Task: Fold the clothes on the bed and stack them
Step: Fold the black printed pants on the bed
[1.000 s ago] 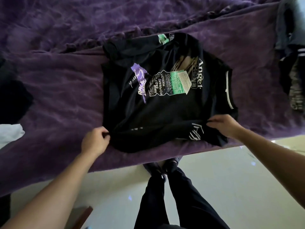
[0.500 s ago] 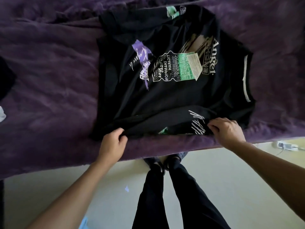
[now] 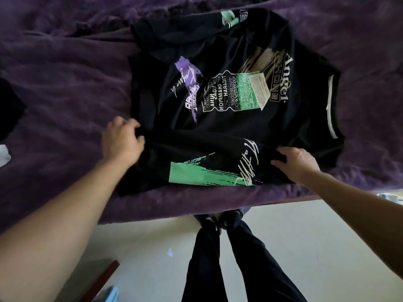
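Looks down on a black shirt spread flat on the purple blanket, close to the blanket's near edge and slightly right of middle. Runs left to right along its long axis, with the white-striped collar pointing right, the hem to the left and the printed front facing up, its lettering sideways or upside down from the near side. Shows the near side turned over toward the far side as a long flap parallel to that axis, bearing a green patch and white script. Grips the flap's left end with the left hand, fingers curled round the cloth, though blurred there. Pinches the flap's right end with the right hand, thumb nearer and fingers farther, a ridge of fabric between them. Has one sleeve bunched at the far side, with a green mark near it. Sees a dark garment and a white cloth at the left edge, well apart from the shirt. Takes in, nearer still, pale floor and legs in dark trousers beside the blanket's edge.
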Tool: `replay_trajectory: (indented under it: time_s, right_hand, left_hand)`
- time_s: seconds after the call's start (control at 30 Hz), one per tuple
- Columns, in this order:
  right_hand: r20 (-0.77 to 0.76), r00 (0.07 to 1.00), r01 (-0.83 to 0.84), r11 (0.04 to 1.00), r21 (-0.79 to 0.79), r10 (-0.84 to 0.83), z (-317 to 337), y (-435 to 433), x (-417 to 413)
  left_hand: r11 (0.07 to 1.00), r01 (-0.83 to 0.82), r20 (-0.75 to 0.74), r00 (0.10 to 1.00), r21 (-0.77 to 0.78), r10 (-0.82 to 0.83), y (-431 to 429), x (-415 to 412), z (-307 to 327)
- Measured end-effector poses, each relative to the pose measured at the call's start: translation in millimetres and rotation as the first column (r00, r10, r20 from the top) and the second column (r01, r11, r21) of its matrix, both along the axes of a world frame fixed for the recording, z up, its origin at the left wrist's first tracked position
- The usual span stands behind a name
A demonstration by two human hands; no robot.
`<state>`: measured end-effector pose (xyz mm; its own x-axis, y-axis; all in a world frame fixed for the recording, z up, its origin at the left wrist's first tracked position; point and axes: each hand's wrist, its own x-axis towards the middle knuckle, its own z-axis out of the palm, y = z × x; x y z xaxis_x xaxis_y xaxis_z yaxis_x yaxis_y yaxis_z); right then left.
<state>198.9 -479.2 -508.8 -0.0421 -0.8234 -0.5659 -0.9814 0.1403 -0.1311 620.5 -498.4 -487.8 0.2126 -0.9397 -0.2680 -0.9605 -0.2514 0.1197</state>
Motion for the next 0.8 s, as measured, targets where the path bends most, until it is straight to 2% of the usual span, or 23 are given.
replay_trajectory:
  time_s: [0.07, 0.13, 0.17, 0.23, 0.3, 0.33, 0.4, 0.43, 0.47, 0.5, 0.6, 0.67, 0.7, 0.73, 0.8]
  right_hand:
    - [0.119, 0.984, 0.146, 0.985, -0.097, -0.135, -0.5, -9.6, -4.3]
    - [0.187, 0.952, 0.280, 0.936, -0.214, -0.242, 7.1, -23.5, -16.2]
    - [0.154, 0.957, 0.279, 0.921, -0.270, -0.245, 11.1, -29.4, -22.4]
    - [0.041, 0.989, 0.143, 0.902, -0.407, -0.139, 18.9, -33.3, -31.0]
    - [0.005, 0.998, -0.055, 0.842, -0.537, 0.069, 21.5, -27.4, -29.8]
    - [0.018, 0.979, -0.161, 0.830, -0.534, 0.202, 20.1, -19.3, -24.5]
    - [-0.029, 0.913, -0.392, 0.856, -0.337, 0.407, 6.2, 1.4, -13.2]
    - [-0.082, 0.884, -0.468, 0.861, -0.199, 0.461, -3.0, 10.2, -11.1]
    - [-0.115, 0.878, -0.477, 0.870, -0.126, 0.464, -11.9, 16.3, -11.9]
    - [-0.127, 0.893, -0.448, 0.880, -0.158, 0.432, -20.0, 19.3, -14.7]
    - [-0.040, 0.961, -0.260, 0.848, -0.462, 0.273, -16.2, 11.6, -20.7]
    - [0.012, 0.960, -0.233, 0.822, -0.520, 0.279, -1.3, 17.9, -24.8]
    - [0.020, 0.950, -0.260, 0.830, -0.494, 0.310, 4.8, 27.4, -29.3]
    - [0.024, 0.945, -0.288, 0.863, -0.415, 0.327, 9.4, 37.7, -35.0]
    - [-0.016, 0.950, -0.313, 0.948, -0.060, 0.312, 21.2, 54.5, -43.3]
  left_hand:
    - [0.965, 0.179, -0.111, 0.973, -0.191, -0.203, 33.0, -22.1, -5.4]
    - [0.937, 0.316, -0.116, 0.935, -0.149, -0.334, 71.5, -34.5, -14.4]
    - [0.928, 0.366, -0.070, 0.926, -0.073, -0.371, 88.3, -34.7, -20.2]
    - [0.920, 0.383, 0.012, 0.923, 0.085, -0.385, 113.9, -29.4, -30.8]
    - [0.935, 0.326, 0.057, 0.940, 0.142, -0.337, 121.3, -26.6, -36.3]
    - [0.943, 0.305, 0.064, 0.947, 0.133, -0.315, 118.9, -26.2, -38.1]
    - [0.950, 0.294, 0.061, 0.951, 0.106, -0.302, 110.4, -26.5, -41.0]
    - [0.949, 0.304, 0.053, 0.949, 0.086, -0.310, 105.1, -27.3, -41.3]
    - [0.947, 0.316, 0.035, 0.947, 0.058, -0.318, 99.6, -27.8, -41.2]
    - [0.946, 0.322, 0.002, 0.947, 0.028, -0.322, 94.3, -27.0, -40.4]
    - [0.944, 0.331, -0.115, 0.937, -0.002, -0.329, 89.4, -20.3, -29.8]
    - [0.932, 0.356, -0.164, 0.926, 0.073, -0.341, 101.2, -17.8, -17.1]
    - [0.920, 0.368, -0.182, 0.922, 0.135, -0.342, 110.0, -18.2, -11.0]
    - [0.905, 0.371, -0.205, 0.921, 0.208, -0.331, 118.4, -19.8, -5.2]
    - [0.866, 0.346, -0.247, 0.931, 0.362, -0.269, 126.7, -24.3, 6.4]
